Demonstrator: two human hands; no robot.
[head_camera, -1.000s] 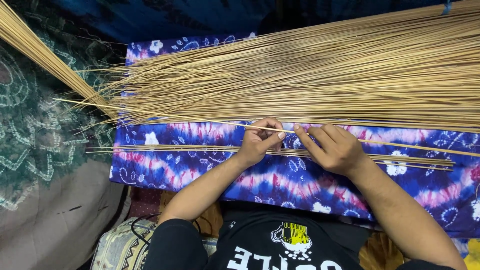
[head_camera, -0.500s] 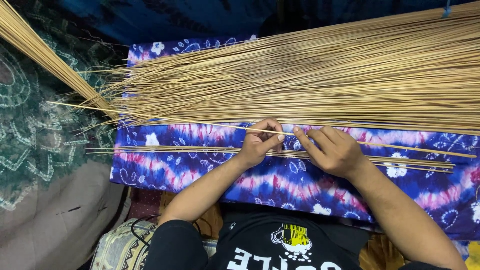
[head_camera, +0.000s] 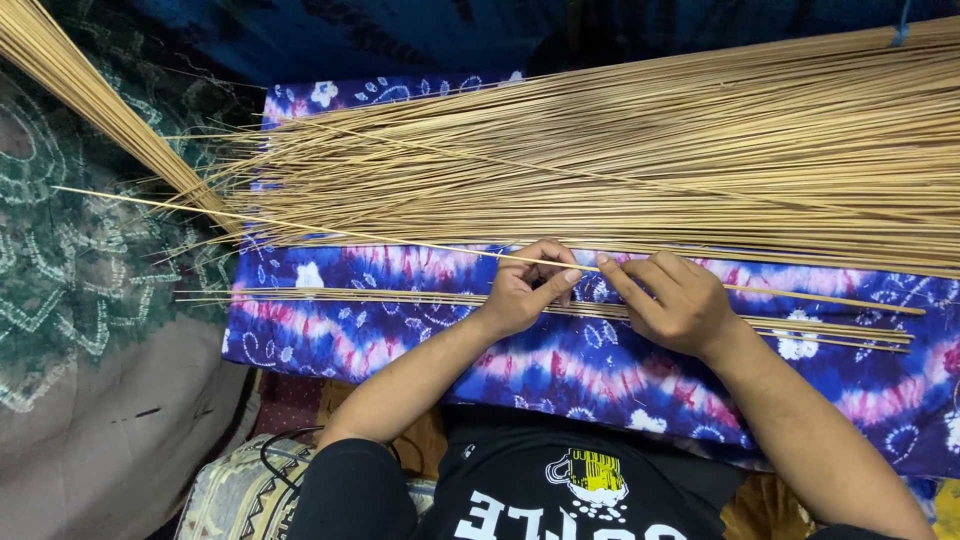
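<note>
Surface: blue and pink tie-dye cloth (head_camera: 560, 370); big stick pile (head_camera: 640, 160) far side
Hands: left hand (head_camera: 527, 290) and right hand (head_camera: 668, 300) pinch one thin stick (head_camera: 400, 243), mid-cloth
Near row: small stick bundle (head_camera: 350, 297)
Left: green patterned fabric (head_camera: 70, 270)

Single thin tan stick (head_camera: 400, 241), long, nearly level, pinched mid-length above blue cloth

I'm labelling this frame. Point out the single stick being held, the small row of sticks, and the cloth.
Single stick (head_camera: 300, 226), head view: bare shaft left of the hands.
Row of sticks (head_camera: 350, 296), head view: left part.
Cloth (head_camera: 600, 370), head view: bare patch.
</note>
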